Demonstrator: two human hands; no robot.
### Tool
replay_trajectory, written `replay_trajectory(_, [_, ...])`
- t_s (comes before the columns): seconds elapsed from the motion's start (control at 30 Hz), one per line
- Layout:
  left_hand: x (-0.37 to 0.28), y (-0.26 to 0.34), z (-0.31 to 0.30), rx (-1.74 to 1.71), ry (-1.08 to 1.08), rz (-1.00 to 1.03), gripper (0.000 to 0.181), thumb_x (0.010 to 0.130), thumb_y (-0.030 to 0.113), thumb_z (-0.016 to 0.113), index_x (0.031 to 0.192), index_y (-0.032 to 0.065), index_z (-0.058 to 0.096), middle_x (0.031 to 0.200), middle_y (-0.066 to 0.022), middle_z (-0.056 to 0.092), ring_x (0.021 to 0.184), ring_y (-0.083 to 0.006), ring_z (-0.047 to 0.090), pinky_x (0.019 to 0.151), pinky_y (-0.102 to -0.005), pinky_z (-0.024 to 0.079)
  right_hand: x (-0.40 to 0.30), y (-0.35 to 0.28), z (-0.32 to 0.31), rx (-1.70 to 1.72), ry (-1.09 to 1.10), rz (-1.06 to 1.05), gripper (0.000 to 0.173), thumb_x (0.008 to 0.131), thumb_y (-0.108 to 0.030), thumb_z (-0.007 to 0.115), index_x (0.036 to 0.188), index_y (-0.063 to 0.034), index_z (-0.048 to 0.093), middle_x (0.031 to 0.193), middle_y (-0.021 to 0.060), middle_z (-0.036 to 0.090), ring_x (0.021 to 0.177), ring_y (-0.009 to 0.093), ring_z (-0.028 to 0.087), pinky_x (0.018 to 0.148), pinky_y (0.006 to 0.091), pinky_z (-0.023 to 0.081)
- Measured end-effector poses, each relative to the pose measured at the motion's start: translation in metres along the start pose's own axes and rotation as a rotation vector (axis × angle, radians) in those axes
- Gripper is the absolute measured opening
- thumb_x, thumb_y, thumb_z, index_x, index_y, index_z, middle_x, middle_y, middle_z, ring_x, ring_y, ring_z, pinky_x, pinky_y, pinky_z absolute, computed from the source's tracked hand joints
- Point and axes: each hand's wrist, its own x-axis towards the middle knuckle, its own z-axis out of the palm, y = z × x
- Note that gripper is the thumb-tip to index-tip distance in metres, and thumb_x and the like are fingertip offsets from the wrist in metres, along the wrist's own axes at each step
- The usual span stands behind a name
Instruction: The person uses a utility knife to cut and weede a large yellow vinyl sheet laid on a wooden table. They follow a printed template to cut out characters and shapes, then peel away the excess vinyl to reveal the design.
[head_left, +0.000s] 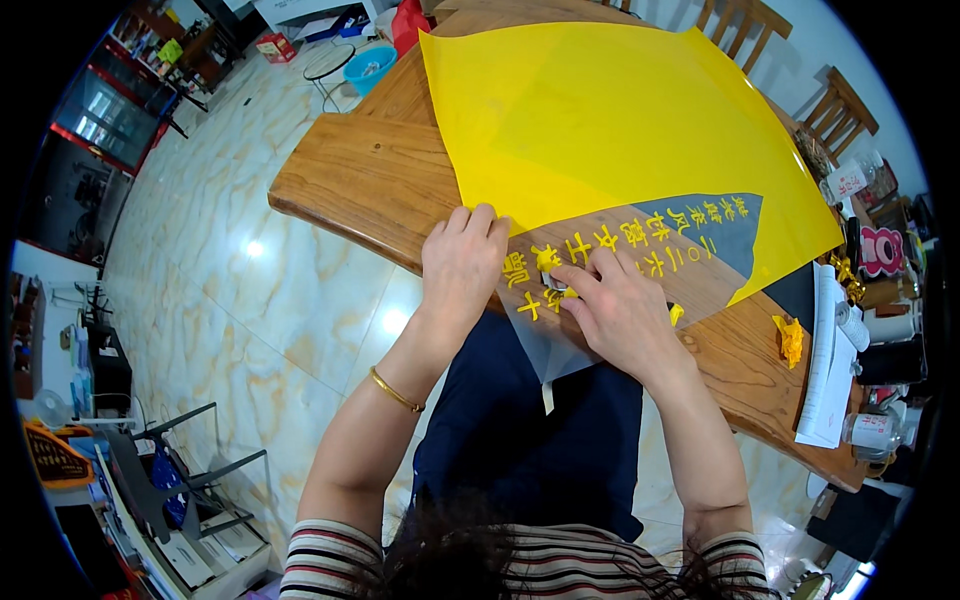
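Note:
A large yellow film sheet (600, 112) lies over the wooden table, its near part peeled back from a clear film (697, 289) that bears cut yellow characters. My left hand (465, 251) rests at the left edge of the sheet, fingertips on the border where yellow meets clear; whether it pinches the film is hidden. My right hand (619, 300) is over the clear film, thumb and index finger around a small silvery piece (553, 280) among the characters. Crumpled yellow scraps lie by these fingers. The near corner of the clear film hangs over the table's edge.
The wooden table (360, 161) runs beneath the film. To the right are a crumpled yellow-orange scrap (790, 341), a stack of papers (825, 367) and plastic jars (874, 431). Wooden chairs (840, 112) stand beyond. A blue basin (370, 69) is at the far left of the table.

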Motion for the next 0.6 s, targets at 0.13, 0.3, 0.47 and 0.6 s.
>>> replay_trajectory(0.13, [0.007,-0.004,0.004,-0.075,0.017,-0.066,0.007,0.076,0.011,0.071,0.084,0.0101,0.071,0.083,-0.0042,0.061,0.081,-0.0222,0.064,0.066,-0.034,0.052,0.0,-0.001,0.002,-0.01,0.013,-0.004,0.029,0.086,-0.019,0.076,0.115,-0.0147,0.075,0.103,0.0094,0.062,0.104,0.027,0.063,0.076,0.0379,0.058])
replay_trajectory(0.3, [0.022,-0.014,0.002,-0.105,-0.146,-0.123,0.008,0.082,0.019,0.077,0.085,0.0135,0.072,0.083,-0.0026,0.065,0.08,-0.022,0.068,0.063,-0.0362,0.054,0.001,0.004,0.004,-0.016,0.04,-0.005,0.029,0.085,-0.019,0.077,0.113,-0.0148,0.074,0.102,0.0087,0.062,0.103,0.027,0.063,0.075,0.039,0.058])
replay_trajectory(0.47, [0.029,-0.015,-0.001,-0.101,-0.213,-0.113,0.007,0.084,0.017,0.075,0.082,0.0129,0.07,0.084,-0.0036,0.066,0.081,-0.0231,0.069,0.065,-0.0372,0.056,0.004,0.004,0.005,-0.003,0.02,-0.027,0.029,0.086,-0.019,0.076,0.114,-0.0142,0.074,0.104,0.0095,0.061,0.102,0.028,0.062,0.075,0.0399,0.057])
replay_trajectory(0.6, [0.031,-0.013,0.001,-0.063,-0.183,-0.07,0.008,0.085,0.015,0.073,0.08,0.0111,0.068,0.083,-0.0045,0.067,0.081,-0.0243,0.07,0.065,-0.0383,0.056,0.006,0.006,0.004,-0.014,0.006,-0.045,0.028,0.087,-0.018,0.075,0.115,-0.0139,0.073,0.105,0.0101,0.062,0.101,0.029,0.063,0.074,0.04,0.057])
